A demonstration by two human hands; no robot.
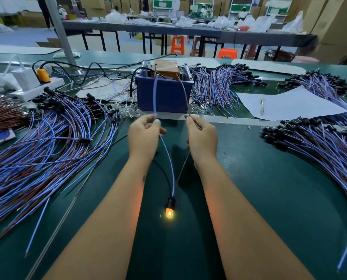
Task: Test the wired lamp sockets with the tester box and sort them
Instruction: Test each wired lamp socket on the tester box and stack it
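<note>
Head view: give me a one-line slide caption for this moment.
Left hand and right hand pinch a socket's blue wire and brown wire toward the blue tester box; its bulb glows orange.

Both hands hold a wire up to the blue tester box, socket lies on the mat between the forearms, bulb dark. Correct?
Not quite. The head view shows the bulb lit, glowing orange. The rest holds: left hand and right hand each pinch a wire toward the blue tester box, with the socket between the forearms.

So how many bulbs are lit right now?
1: the lit bulb in the black socket lies on the green mat between the forearms. Bulbs in the piles are unlit or hidden.
</note>
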